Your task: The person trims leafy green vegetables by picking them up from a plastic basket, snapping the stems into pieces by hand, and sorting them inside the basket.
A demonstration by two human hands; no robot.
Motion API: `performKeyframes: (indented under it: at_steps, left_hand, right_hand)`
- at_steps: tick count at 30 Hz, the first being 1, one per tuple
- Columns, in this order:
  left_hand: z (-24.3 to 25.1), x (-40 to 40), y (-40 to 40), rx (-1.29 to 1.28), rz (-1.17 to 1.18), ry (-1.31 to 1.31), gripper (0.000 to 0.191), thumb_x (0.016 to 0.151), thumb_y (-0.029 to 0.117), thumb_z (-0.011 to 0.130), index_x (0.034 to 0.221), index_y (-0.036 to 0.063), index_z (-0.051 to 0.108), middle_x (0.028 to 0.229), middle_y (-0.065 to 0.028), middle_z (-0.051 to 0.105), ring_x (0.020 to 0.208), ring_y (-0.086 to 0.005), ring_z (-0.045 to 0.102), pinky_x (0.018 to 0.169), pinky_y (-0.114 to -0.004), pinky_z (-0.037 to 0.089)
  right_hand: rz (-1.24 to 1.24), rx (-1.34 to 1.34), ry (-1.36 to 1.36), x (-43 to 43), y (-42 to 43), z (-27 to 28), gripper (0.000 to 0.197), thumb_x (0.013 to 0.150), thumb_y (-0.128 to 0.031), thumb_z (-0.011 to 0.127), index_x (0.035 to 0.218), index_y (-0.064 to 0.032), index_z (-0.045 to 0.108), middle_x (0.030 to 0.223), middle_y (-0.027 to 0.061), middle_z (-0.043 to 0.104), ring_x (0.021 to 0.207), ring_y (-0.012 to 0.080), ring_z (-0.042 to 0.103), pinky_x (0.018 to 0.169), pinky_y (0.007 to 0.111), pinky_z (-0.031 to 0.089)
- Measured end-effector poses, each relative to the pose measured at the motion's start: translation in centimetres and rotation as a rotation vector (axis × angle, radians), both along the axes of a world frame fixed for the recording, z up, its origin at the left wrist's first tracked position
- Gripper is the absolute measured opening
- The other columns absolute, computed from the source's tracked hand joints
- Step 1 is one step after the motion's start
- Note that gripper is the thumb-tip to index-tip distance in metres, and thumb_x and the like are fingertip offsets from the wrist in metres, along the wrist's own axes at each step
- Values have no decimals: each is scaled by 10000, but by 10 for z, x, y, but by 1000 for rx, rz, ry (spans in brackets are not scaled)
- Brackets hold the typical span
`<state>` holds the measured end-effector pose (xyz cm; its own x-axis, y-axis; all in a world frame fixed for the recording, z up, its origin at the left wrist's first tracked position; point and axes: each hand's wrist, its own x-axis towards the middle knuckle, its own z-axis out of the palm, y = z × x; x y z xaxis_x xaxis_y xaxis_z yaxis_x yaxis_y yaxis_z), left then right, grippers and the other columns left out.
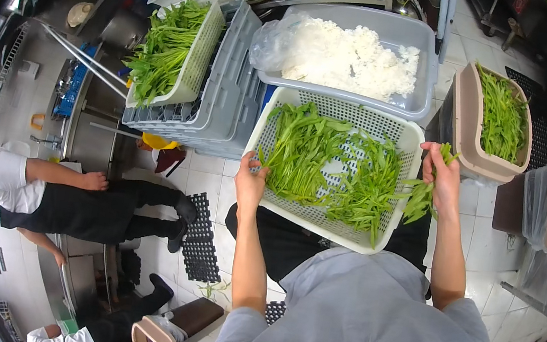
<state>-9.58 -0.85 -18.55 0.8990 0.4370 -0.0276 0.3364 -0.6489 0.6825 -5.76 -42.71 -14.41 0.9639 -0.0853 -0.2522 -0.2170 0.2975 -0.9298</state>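
Observation:
A white perforated plastic basket point(343, 103) holds two heaps of leafy green vegetables with long stems. The left heap point(299, 153) lies fairly straight; the right heap point(369, 179) is looser, with basket floor showing between them. My left hand point(251, 181) is at the near left corner, fingers over the rim and thumb beside the stem ends. Just outside the right rim, my right hand point(441, 181) grips a small bunch of greens point(419, 199), its leaves hanging down.
A grey tub point(425, 77) with white crumbly food and a clear plastic bag stands beyond. Stacked grey crates point(232, 107) at left carry another basket of greens point(169, 51). A beige-rimmed bin point(461, 119) at right holds greens. Two people, one in a black apron point(84, 212), are at left.

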Motion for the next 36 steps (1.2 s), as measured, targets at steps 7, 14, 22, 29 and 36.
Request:
performKeyframes:
  at_steps: [7,14,22,29,36]
  left_hand:
    - [20,6,-28,-257,-54,-185,352,887,1,655,1220,27,544,886,-95,690,780,-182,705,690,-282,528]
    - [74,-1,-79,-210,-201,-229,230,894,-2,649,1118,-12,602,959,-106,681,828,-158,688,720,-275,543]
    - [32,18,-22,-470,38,-401,135,938,69,631,1044,-14,629,979,-82,674,750,-140,684,651,-248,527]
    - [33,23,-35,153,-226,-260,264,882,72,652,1144,37,650,1222,-184,615,1169,-389,553,1010,-431,436]
    - [91,21,-73,69,-559,-255,182,884,56,642,1050,-11,672,948,-190,697,947,-338,675,881,-409,504]
  right_hand:
    - [181,-553,-396,2,51,11,188,896,-219,709,972,-51,747,723,18,673,710,125,632,659,293,500]
    - [628,-910,-809,28,160,23,319,709,-32,673,1020,-83,726,983,62,664,887,285,658,734,406,534]
    - [757,-1011,-727,39,168,3,299,755,-87,663,1045,-112,732,946,116,709,898,317,670,764,444,537]
    - [803,-694,-363,59,147,-6,211,835,-185,700,1018,-81,726,839,158,707,751,329,666,706,403,522]
    - [785,-684,-527,57,142,9,203,844,-191,721,998,-60,715,820,170,697,700,290,663,660,365,510]
